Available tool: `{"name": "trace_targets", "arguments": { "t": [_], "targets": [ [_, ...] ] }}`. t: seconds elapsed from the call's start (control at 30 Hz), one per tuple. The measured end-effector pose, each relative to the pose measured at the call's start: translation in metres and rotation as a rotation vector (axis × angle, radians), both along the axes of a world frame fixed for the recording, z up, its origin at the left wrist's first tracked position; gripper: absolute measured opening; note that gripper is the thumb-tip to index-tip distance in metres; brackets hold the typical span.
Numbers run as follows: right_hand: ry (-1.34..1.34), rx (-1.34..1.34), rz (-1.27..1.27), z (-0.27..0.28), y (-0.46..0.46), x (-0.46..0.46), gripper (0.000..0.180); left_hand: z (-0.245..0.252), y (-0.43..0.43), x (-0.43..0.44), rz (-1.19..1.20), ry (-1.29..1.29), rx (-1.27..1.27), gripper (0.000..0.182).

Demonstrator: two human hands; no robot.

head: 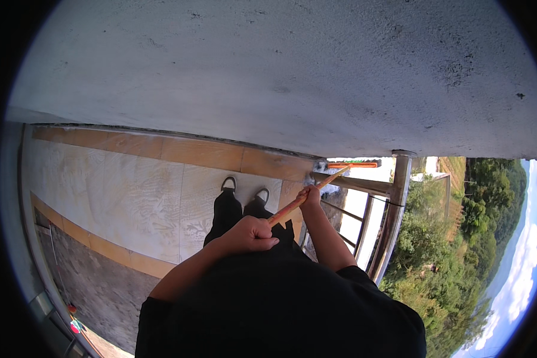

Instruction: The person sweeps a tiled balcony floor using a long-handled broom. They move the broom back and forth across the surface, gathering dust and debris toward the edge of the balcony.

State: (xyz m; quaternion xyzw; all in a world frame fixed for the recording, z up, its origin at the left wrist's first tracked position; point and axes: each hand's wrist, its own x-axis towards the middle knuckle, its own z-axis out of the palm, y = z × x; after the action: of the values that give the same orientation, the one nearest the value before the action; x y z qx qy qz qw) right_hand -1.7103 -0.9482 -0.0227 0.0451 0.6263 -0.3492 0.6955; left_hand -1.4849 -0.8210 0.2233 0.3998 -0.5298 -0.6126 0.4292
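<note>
My left hand (253, 232) is closed around the upper end of a long orange-brown broom handle (286, 211). Farther along the same handle, my right hand (310, 195) grips it. The handle slants away to the upper right and ends in an orange push-broom head (353, 165) with green and dark bristles. That head is seen past the metal railing, close to the base of the grey wall; whether it touches the wall I cannot tell. White foam or water (326, 169) shows beside it. My shoes (262, 195) stand on wet-looking, streaked pale floor tiles (138, 197).
A rough grey wall (268, 76) runs along one side, edged by tan border tiles (201, 154). To the right stands a metal railing (391, 215), with trees (423, 250) beyond. Dark bare concrete (103, 291) lies at lower left, near a thin pole with a red piece (75, 326).
</note>
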Motion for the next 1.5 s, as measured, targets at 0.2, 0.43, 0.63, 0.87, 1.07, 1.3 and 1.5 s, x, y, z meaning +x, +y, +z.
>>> {"name": "trace_targets", "arguments": {
  "t": [0.2, 0.43, 0.63, 0.87, 1.07, 1.3, 1.5],
  "targets": [
    [-0.15, 0.099, -0.037, 0.026, 0.016, 0.058, 0.018, 0.041, 0.005, 0.046, 0.028, -0.058, 0.004, 0.042],
    [-0.59, 0.294, 0.106, 0.093, 0.074, 0.18, 0.019, 0.141, 0.029, 0.067, -0.072, -0.329, -0.2, 0.048],
    [-0.559, 0.316, 0.187, 0.121, 0.1, 0.191, 0.018, 0.151, 0.064, 0.076, 0.023, -0.079, -0.254, 0.048],
    [-0.15, 0.208, 0.285, 0.062, 0.08, 0.132, 0.019, 0.093, 0.092, 0.106, 0.293, 0.04, 0.027, 0.041],
    [-0.224, 0.273, 0.265, 0.077, 0.136, 0.204, 0.021, 0.094, 0.149, 0.152, 0.259, -0.052, -0.157, 0.044],
    [-0.493, 0.378, 0.348, 0.168, 0.25, 0.371, 0.02, 0.163, 0.245, 0.251, 0.207, 0.077, -0.42, 0.049],
    [-0.557, 0.444, 0.518, 0.162, 0.309, 0.452, 0.019, 0.176, 0.281, 0.258, 0.283, -0.149, -0.496, 0.052]
  ]
}}
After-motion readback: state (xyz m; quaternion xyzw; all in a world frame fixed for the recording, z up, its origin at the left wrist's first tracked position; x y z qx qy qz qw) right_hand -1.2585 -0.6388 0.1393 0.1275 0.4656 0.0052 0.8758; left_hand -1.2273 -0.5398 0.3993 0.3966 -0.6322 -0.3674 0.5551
